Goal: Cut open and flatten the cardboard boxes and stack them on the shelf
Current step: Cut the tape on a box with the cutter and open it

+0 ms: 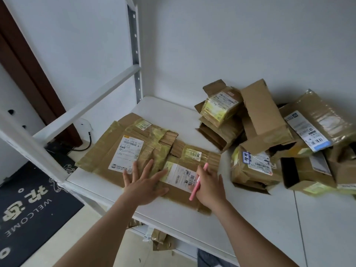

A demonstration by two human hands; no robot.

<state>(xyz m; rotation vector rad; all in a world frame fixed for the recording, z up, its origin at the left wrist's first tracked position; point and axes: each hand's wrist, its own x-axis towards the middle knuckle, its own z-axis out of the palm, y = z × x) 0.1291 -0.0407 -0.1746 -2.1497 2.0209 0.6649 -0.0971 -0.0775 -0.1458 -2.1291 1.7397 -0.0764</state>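
White shelf [173, 112]: flattened boxes [134, 151] at front-left corner, left hand [144, 186] pressing flat-fingered, right hand [209, 186] gripping pink cutter [198, 182]; overhanging cardboard risked sliding off.

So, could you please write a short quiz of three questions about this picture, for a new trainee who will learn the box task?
1. True or false: the left hand lies with straight, spread fingers on the flattened cardboard.
2. What does the right hand hold? A) a pink cutter B) a roll of tape C) a black marker
3. Fill in: the boxes not yet flattened are piled on the shelf board to the ______ of the flat stack.

Key
1. True.
2. A: the pink cutter sits in its fingers, over a white label.
3. Right.
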